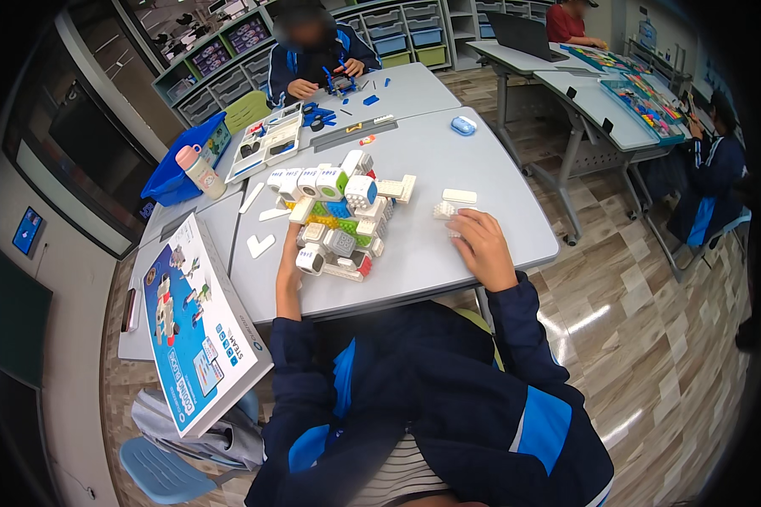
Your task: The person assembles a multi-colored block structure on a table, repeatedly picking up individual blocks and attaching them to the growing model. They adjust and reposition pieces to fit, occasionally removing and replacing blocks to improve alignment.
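A large model of building blocks (342, 215) stands at the near middle of the table, mostly white with green, yellow, blue, grey and red pieces. Against its left side is my left hand (289, 266), gripping it, the fingertips hidden behind the blocks. To the right, my right hand (484, 247) is palm down over the tabletop with its fingers apart. Its fingertips are close to a small white studded brick (444, 209); whether they touch it I cannot tell. Just beyond lies a flat white rounded piece (459, 196).
Left of the model are a white L-shaped piece (260, 246), a large box (203, 325) over the table's edge, a pink-capped bottle (200, 172) and a blue bin (177, 173). Farther off are a parts tray (266, 139), a blue case (463, 126) and a person (313, 55) handling blue parts.
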